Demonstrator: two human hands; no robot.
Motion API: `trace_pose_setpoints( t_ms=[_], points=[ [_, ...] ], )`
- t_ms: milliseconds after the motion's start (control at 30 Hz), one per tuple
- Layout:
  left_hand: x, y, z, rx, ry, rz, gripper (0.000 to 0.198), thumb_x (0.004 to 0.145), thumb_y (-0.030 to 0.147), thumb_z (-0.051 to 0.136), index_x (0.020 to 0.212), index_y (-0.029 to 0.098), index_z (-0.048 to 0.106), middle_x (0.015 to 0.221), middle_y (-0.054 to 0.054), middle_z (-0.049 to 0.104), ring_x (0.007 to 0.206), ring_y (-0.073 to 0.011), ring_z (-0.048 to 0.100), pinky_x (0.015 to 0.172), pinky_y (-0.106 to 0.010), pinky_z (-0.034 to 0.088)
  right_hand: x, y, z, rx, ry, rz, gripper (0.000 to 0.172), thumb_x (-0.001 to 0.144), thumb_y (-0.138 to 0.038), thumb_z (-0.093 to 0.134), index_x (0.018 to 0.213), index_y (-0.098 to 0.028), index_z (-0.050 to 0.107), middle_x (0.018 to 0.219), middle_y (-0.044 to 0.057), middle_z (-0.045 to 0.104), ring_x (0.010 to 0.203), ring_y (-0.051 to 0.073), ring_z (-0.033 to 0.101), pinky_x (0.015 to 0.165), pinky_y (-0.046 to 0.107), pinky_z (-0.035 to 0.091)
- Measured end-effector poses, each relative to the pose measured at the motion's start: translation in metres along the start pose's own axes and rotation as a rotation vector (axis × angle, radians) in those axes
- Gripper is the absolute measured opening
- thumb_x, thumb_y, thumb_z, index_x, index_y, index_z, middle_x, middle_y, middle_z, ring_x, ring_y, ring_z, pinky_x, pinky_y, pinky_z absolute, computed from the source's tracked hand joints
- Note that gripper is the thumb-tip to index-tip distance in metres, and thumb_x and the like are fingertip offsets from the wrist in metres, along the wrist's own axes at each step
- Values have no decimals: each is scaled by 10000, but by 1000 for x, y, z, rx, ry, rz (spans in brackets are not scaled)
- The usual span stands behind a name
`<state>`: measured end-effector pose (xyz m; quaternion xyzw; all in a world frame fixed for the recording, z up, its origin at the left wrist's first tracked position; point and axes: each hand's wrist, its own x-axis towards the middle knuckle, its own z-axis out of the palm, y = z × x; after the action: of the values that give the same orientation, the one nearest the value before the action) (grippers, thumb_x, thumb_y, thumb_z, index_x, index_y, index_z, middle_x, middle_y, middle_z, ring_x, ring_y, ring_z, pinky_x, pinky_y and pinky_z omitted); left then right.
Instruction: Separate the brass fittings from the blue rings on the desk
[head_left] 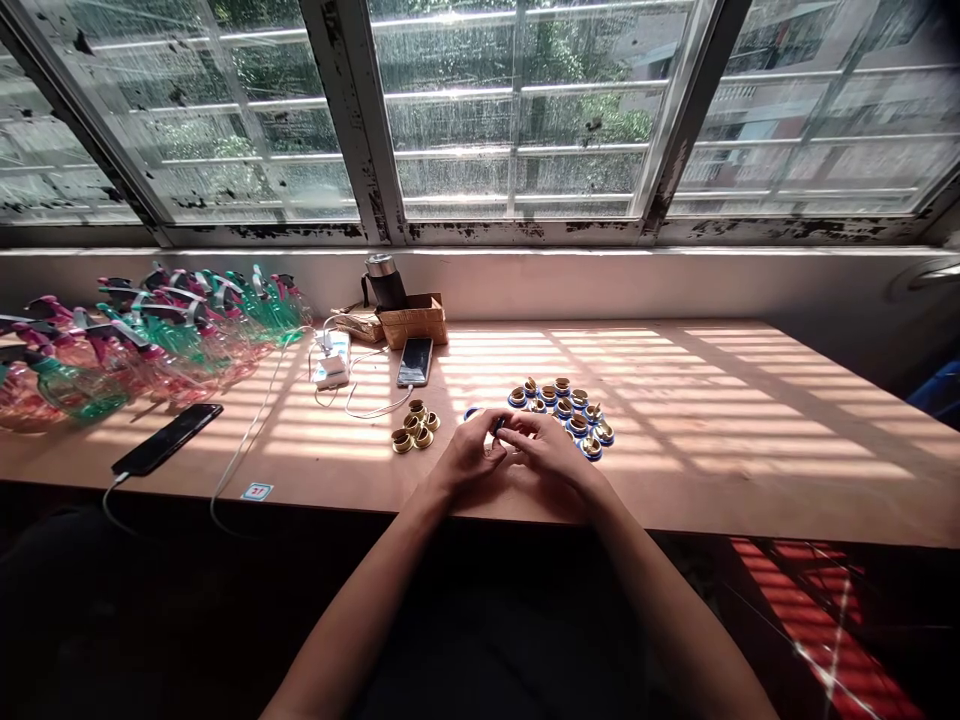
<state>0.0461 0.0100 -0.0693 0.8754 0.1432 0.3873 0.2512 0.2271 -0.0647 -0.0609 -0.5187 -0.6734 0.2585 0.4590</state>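
My left hand (471,452) and my right hand (553,448) meet over the front of the table, fingers curled in and tips close together. Between them they hold a small dark piece (497,426), mostly covered by the fingers. Just behind my left hand, the edge of a blue disc (471,413) shows. Beyond my right hand lies a group of several round gold-coloured metal pieces on blue bases (564,408). To the left of my hands is a smaller cluster of gold-coloured round pieces (415,428), with no blue visible on them.
Many pink and green spray bottles (161,330) crowd the table's left side. A black phone (166,440) lies before them, and another phone (415,362) is near a power strip (331,360). A cardboard box (420,322) and dark flask (386,285) stand by the wall. White cables cross the table.
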Motion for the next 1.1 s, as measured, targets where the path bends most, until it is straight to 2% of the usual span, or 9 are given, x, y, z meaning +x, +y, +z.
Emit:
trace_pose_setpoints(
  t_ms=[167,300,400,467,567,667,933,1100],
  points=[
    [0,-2,-1,29,-13,50,426,855,111,607,1274,187,590,1144,-96,710,1006,-228,671,885,-361,548,0,0,0,22,31,33,354,957,-521,687,865,-186,756,795,13,731,706,158,634,632,259,452],
    [-1,1,-5,9,13,97,450,916,114,553,1358,198,566,1210,-108,690,1056,-223,662,926,-366,547,0,-2,0,87,65,14,350,928,-540,725,874,-194,742,796,9,716,707,154,615,646,266,443],
    [-2,3,-6,-33,38,83,417,974,156,536,1384,221,568,1260,-104,680,1076,-209,665,944,-347,545,0,-2,0,114,108,6,366,906,-544,751,812,-195,691,742,-4,669,671,144,571,618,267,415],
    [-3,2,-5,-60,34,39,398,993,186,533,1386,231,576,1218,-87,696,1020,-196,675,918,-332,548,0,-2,0,116,115,7,375,907,-542,750,787,-197,665,733,-5,657,662,141,555,615,271,413],
    [-4,0,-4,-68,12,-41,415,1002,202,504,1413,230,559,1124,-66,706,943,-191,673,881,-328,547,0,-4,0,122,85,-2,365,932,-539,718,802,-203,667,770,7,675,687,152,578,637,277,442],
    [-5,-3,-3,-30,2,-78,466,1008,200,459,1471,227,506,1180,-74,688,1025,-210,665,921,-346,538,0,-6,0,126,57,-14,357,948,-543,694,831,-206,688,798,18,694,707,161,605,642,278,458],
    [-3,-10,0,-50,-30,2,487,962,185,446,1441,178,537,1315,-117,667,1165,-254,642,1022,-391,523,-2,-12,-1,124,-15,33,353,961,-552,671,881,-210,706,771,15,700,642,156,632,630,277,485],
    [-3,-12,2,-78,-20,38,470,967,233,493,1430,174,541,1397,-152,639,1248,-288,623,1079,-439,505,-2,-9,1,116,4,24,353,949,-550,683,873,-206,703,818,26,703,688,163,623,651,283,500]
  ],
)
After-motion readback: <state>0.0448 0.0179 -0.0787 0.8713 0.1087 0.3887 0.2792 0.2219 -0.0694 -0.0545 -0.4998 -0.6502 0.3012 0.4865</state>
